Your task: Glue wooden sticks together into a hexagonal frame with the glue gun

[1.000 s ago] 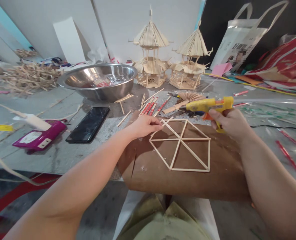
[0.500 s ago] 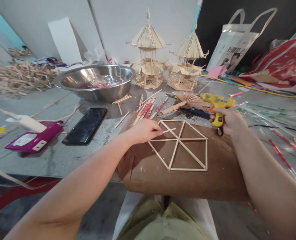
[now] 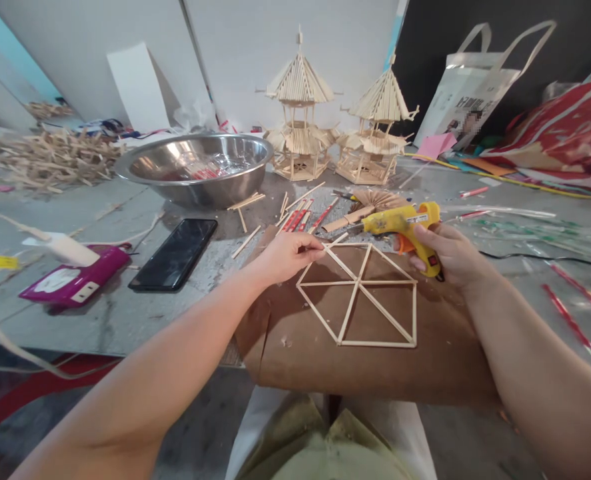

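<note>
My left hand (image 3: 295, 257) pinches a short wooden stick (image 3: 337, 239) over the upper left corner of a hexagonal stick frame (image 3: 358, 283). The frame has spokes meeting in its middle and lies on a brown board (image 3: 375, 370). In my right hand (image 3: 448, 250) is a yellow glue gun (image 3: 405, 220), held above the frame's upper right side. Its nozzle points left, close to the short stick's free end; whether they touch I cannot tell.
Behind the board lie loose sticks with red wrapping (image 3: 298, 219). A steel basin (image 3: 195, 170), black phone (image 3: 174, 255) and purple power block (image 3: 75, 275) are on the left. Two stick pagodas (image 3: 300, 87) (image 3: 380, 100) stand behind; a white bag (image 3: 468, 90) is at back right.
The glue gun has swung level and moved left, bringing its nozzle near the short stick. That stick has lifted and shifted slightly up and left with my left hand.
</note>
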Tool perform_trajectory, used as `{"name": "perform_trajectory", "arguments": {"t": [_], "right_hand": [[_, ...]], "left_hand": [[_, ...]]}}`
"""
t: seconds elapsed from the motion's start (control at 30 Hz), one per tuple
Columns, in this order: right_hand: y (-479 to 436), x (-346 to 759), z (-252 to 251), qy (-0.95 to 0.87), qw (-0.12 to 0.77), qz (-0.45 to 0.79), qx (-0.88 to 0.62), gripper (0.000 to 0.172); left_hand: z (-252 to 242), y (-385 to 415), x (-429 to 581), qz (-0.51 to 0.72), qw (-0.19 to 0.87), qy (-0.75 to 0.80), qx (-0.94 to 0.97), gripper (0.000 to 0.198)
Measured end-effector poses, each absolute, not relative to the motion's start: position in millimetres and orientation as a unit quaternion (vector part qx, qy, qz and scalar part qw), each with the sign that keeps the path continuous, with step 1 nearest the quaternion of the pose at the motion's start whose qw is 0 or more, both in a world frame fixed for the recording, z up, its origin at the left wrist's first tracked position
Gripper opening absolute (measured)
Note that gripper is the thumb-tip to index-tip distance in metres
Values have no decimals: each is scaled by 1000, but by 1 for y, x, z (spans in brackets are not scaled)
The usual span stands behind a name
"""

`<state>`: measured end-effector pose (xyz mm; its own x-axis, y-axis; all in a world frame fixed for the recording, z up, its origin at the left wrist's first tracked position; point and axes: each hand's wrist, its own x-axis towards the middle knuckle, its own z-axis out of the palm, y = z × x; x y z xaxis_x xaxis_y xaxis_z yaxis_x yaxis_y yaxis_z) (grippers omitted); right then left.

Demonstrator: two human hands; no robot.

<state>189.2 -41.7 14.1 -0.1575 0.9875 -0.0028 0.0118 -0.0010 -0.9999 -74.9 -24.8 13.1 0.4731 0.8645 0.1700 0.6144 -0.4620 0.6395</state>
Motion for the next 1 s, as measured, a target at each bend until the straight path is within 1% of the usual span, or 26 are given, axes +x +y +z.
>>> {"name": "perform_trajectory", "arguments": {"t": [0.2, 0.33, 1.0], "right_hand": [[-45, 187, 16, -556, 453, 544, -435, 32], [-45, 187, 17, -554, 464, 536, -436, 31], [-43, 189, 15, -575, 452, 531, -428, 27]], "left_hand": [[13, -25, -75, 258, 248, 437, 825, 16], [14, -27, -75, 268, 252, 441, 819, 16], [13, -25, -76, 286, 239, 412, 831, 14]]}}
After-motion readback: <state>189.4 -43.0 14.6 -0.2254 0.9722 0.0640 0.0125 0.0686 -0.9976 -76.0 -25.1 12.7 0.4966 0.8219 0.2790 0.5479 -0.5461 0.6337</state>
